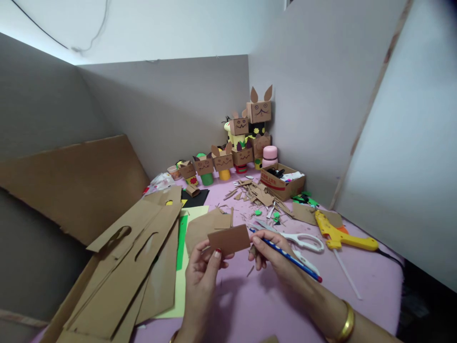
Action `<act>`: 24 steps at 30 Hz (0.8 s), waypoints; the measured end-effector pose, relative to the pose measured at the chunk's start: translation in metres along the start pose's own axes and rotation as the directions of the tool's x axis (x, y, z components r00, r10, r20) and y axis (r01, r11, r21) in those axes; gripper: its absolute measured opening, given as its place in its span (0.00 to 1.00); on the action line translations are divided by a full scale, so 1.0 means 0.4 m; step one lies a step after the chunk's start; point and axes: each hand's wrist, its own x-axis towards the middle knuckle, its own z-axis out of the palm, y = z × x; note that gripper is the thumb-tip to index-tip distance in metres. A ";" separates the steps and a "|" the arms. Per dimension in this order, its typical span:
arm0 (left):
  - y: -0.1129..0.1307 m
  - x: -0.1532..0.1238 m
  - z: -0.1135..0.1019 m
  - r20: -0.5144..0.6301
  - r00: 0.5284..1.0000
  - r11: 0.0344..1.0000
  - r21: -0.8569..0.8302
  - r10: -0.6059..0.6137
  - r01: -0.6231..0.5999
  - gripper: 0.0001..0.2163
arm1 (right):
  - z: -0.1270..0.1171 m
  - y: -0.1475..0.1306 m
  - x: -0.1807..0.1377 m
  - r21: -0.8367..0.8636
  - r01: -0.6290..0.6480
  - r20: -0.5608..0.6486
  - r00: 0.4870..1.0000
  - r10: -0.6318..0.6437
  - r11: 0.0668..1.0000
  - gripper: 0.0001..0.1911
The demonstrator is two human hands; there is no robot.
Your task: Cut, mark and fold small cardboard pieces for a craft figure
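A small rectangular piece of brown cardboard (230, 240) is pinched between the thumb and fingers of my left hand (205, 269), raised a little over the table. Its visible face looks plain. My right hand (269, 250) is closed on a blue pencil (293, 259) with a red end, its tip pointing left near the cardboard's right edge. Just behind my right hand lie white-handled scissors (309, 242), partly covered by the hand. Larger cut cardboard (203, 228) rests flat beyond my left hand.
Big cardboard sheets (132, 271) are stacked at the left over yellow paper (180, 286). A yellow glue gun (346, 238) lies at the right. Cardboard scraps (262, 194), a box (283, 186) and a pink jar (270, 156) stand farther back, near several cardboard animal figures (223, 162).
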 end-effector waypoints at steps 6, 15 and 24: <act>0.006 -0.001 0.000 0.042 0.999 1.000 0.027 -0.011 0.009 0.13 | 0.000 0.001 0.001 -0.015 -0.033 0.012 0.999 0.033 0.999 0.17; 0.014 0.003 -0.004 -0.044 0.999 1.000 0.007 0.022 -0.022 0.13 | -0.001 -0.001 -0.009 -0.046 -0.028 0.010 1.000 0.029 0.999 0.16; 0.008 -0.003 -0.006 0.036 0.999 1.000 0.006 0.008 -0.008 0.13 | -0.002 0.004 -0.011 -0.044 0.004 -0.009 1.000 -0.005 0.999 0.13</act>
